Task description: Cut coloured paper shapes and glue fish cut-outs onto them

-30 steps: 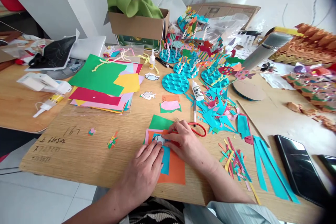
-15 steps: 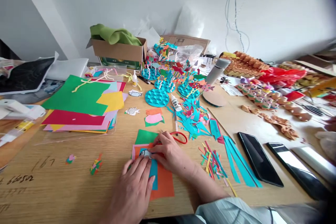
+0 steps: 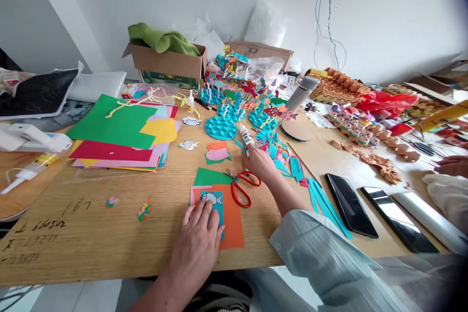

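Two bare hands are seen in the head view. A paper fish (image 3: 214, 198) is laid on blue paper (image 3: 219, 214), above an orange sheet (image 3: 233, 229); its lower edge is covered by the fingertips of the left hand (image 3: 200, 229), which is laid flat, fingers only slightly parted. The right hand (image 3: 259, 162) is stretched out beside the white bottle (image 3: 245, 134); whether anything is pinched cannot be told. Red-handled scissors (image 3: 239, 192) are left opened near the fish.
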The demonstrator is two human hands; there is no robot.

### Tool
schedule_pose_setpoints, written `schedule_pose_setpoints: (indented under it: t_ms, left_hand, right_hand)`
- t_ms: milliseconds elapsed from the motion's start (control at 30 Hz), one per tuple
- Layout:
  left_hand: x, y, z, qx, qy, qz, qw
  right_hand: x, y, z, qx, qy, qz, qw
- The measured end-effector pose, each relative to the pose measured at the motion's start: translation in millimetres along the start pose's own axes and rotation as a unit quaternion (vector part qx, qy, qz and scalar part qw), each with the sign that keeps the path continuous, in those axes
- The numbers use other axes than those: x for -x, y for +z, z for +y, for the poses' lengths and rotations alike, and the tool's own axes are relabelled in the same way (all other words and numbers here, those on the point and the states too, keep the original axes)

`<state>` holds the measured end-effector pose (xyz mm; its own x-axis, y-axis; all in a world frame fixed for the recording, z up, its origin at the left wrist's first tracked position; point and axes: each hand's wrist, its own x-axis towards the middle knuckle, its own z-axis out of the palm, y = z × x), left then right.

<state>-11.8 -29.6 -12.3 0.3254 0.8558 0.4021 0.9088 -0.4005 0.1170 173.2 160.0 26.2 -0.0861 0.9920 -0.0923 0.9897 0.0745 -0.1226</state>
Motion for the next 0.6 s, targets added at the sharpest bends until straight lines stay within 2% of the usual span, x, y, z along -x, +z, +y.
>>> schedule_pose_setpoints:
  t_ms: [233,300,367,467,533,600]
  left_hand:
    - [2,2.1,2,0.018,-0.025,0.012,0.999]
    - [3,1.7,2,0.025,-0.025,0.013,0.999]
    - [2,0.5,2,0.03,-0.027,0.013,0.999]
    - [2,-1.4,2,0.037,-0.03,0.007,0.999]
    - [2,-1.9,2,0.036,-0.03,0.008,0.999]
    - [2,-1.6,2,0.033,-0.027,0.011,0.999]
  right_hand:
    - [-4,-7,5,-0.028,-0.029,0.017,0.999]
    - [-3,-11,9,-0.069,-0.041,0.054,0.995]
    - [-2,-13,13,-0.137,-0.063,0.13,0.98]
    - [1,-16,16,-0.27,-0.108,0.234,0.928]
    - [7,-18,12,-0.393,-0.135,0.24,0.877]
    - [19,-19,3,-0.531,-0.149,0.211,0.807]
